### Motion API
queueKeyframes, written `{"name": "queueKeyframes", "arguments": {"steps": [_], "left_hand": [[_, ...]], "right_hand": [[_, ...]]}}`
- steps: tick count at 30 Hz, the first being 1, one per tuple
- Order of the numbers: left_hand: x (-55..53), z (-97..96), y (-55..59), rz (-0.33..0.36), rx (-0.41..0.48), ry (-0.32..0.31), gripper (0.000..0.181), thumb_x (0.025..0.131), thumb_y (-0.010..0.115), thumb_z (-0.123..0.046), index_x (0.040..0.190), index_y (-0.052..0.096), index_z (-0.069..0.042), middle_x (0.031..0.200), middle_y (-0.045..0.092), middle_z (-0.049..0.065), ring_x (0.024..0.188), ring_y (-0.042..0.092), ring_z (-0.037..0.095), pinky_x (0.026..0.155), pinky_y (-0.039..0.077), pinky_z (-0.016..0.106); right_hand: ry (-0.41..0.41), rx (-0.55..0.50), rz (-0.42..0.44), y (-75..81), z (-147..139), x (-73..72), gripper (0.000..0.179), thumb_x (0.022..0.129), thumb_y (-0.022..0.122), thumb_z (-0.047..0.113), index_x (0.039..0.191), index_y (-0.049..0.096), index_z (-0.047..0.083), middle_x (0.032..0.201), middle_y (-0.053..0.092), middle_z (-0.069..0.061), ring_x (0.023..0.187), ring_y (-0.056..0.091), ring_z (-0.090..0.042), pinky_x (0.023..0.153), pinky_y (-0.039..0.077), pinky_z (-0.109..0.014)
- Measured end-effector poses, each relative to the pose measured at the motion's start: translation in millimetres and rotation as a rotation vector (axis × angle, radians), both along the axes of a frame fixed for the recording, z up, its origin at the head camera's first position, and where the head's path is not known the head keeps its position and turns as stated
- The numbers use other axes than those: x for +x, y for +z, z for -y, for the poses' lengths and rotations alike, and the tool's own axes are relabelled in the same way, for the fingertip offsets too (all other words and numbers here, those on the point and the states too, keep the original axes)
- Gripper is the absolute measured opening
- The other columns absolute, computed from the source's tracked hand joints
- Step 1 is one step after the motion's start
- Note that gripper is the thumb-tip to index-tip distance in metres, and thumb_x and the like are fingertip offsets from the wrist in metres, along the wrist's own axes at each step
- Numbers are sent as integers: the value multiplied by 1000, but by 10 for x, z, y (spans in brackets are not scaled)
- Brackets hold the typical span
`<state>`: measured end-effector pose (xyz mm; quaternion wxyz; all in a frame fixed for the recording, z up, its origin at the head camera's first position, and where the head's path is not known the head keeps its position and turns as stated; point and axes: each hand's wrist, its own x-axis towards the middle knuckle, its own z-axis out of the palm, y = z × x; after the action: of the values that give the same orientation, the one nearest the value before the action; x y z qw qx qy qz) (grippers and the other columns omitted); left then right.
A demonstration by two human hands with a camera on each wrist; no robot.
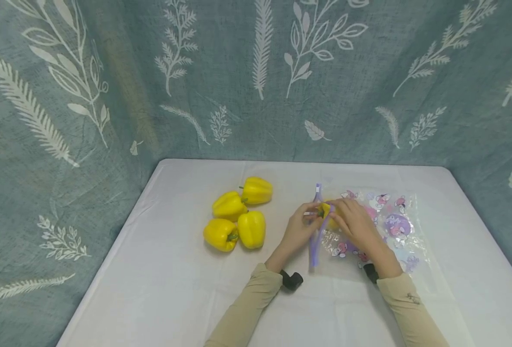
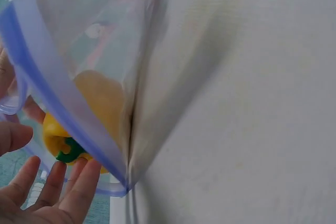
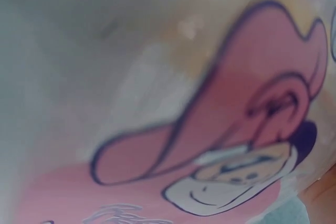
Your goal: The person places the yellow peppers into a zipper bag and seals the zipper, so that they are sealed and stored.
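A yellow bell pepper lies in the mouth of a clear zip bag with purple edging and cartoon prints, its green stem end towards the opening. My left hand is at the opening; in the left wrist view its fairly straight fingers touch the pepper's stem end. My right hand holds the bag's edge from the right, over the pepper. Most of the pepper's body shows through the film. In the right wrist view the printed bag film fills nearly everything, hiding the right fingers.
Several yellow bell peppers stand grouped left of the hands on the white-covered table. A patterned green curtain hangs behind and to the sides. Black wrist cameras sit under the wrists.
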<state>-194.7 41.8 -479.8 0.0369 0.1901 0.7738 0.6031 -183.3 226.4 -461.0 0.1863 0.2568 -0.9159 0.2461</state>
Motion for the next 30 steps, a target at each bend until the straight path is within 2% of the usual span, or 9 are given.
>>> {"name": "queueKeyframes", "arguments": {"steps": [8, 16, 22, 30], "left_hand": [[51, 66, 75, 18, 13, 37, 41, 88, 60, -11, 127, 49, -5, 126, 53, 14, 108, 59, 30, 88, 52, 33], [60, 167, 125, -31, -47, 37, 38, 89, 59, -10, 126, 50, -6, 124, 54, 13, 108, 58, 27, 87, 52, 28], [99, 247, 196, -62, -127, 37, 42, 89, 59, -13, 129, 48, -8, 126, 52, 11, 111, 56, 26, 91, 51, 32], [171, 367, 297, -104, -149, 10, 41, 89, 58, -11, 129, 48, -8, 126, 51, 11, 113, 55, 29, 93, 49, 36]], "right_hand": [[17, -2, -14, -13, -10, -13, 29, 93, 54, 20, 120, 55, 8, 110, 59, -8, 103, 54, -27, 92, 45, -45], [9, -7, -5, 6, -8, -9, 29, 94, 53, 21, 120, 55, 9, 110, 59, -7, 102, 54, -26, 92, 44, -44], [8, -7, 4, 16, -10, 4, 29, 94, 53, 21, 120, 55, 9, 111, 59, -8, 104, 53, -26, 93, 43, -44], [13, -18, -17, 26, -5, -6, 28, 93, 54, 21, 117, 57, 7, 109, 59, -8, 102, 54, -27, 91, 44, -44]]}}
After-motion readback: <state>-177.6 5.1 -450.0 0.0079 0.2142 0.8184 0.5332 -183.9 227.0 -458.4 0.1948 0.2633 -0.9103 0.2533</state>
